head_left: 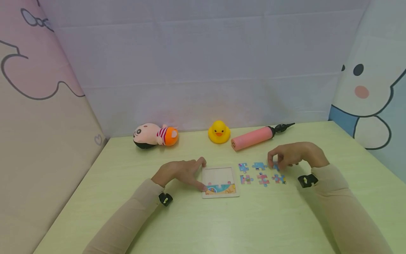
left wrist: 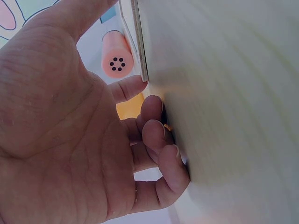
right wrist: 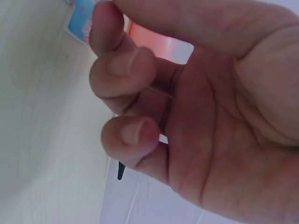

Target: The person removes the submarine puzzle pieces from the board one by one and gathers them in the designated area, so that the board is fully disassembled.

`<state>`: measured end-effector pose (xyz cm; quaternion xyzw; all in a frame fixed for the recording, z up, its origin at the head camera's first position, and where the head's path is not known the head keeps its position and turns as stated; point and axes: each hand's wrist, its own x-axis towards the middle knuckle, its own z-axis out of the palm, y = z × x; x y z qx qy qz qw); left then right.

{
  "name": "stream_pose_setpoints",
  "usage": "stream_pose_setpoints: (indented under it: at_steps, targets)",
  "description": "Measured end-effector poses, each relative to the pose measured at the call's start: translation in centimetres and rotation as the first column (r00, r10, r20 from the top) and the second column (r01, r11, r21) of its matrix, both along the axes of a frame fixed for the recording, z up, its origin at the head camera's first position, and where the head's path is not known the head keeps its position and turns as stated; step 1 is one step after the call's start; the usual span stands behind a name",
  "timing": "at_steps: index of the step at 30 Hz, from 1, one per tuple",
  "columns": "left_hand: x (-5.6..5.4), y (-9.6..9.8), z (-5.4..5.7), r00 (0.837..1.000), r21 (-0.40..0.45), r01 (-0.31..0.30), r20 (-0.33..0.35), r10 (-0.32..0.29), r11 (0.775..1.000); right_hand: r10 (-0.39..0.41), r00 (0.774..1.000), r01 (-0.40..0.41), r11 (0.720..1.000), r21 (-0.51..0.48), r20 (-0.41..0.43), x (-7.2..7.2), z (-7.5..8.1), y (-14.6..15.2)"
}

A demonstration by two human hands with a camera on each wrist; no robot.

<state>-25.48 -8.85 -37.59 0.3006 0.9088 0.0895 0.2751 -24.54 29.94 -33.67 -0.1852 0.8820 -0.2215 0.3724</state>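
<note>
A square puzzle board (head_left: 220, 175) lies on the table, its lower part filled with a colourful picture. My left hand (head_left: 185, 171) holds it by the left side, thumb on the near corner and index finger at the far one. In the left wrist view, the other fingers of the left hand (left wrist: 70, 121) curl beside the board's edge (left wrist: 140, 42). To the right, my right hand (head_left: 290, 155) pinches a blue puzzle piece (head_left: 276, 165) between thumb and index finger, at table level. The right wrist view shows a blue piece (right wrist: 80, 21) by the fingertips, partly hidden.
Loose puzzle pieces (head_left: 263, 180) lie in two rows between board and right hand. Along the back are a plush doll (head_left: 155, 135), a yellow rubber duck (head_left: 219, 132) and a pink hand pump (head_left: 253, 138) with a black nozzle. A white cloth wall (head_left: 203, 70) stands behind.
</note>
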Motion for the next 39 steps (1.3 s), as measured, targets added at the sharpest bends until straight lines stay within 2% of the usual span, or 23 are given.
stream_pose_setpoints:
  at_steps: [10,28,39]
  targets:
    - [0.1,0.1,0.1,1.000,-0.019,-0.008,-0.006,0.008,1.000,-0.041,0.997,0.043,0.999,0.029,-0.062,-0.2,-0.6,-0.1]
    - [0.0,0.1,-0.1,1.000,-0.015,-0.010,0.000,0.010,1.000,-0.051,0.996,0.053,0.998,0.027,-0.078,-0.1,-0.8,-0.6]
    - [0.0,0.0,0.0,1.000,-0.019,-0.001,-0.007,0.001,1.000,0.069,0.976,-0.078,0.996,-0.035,-0.207,0.1,-0.7,-2.5]
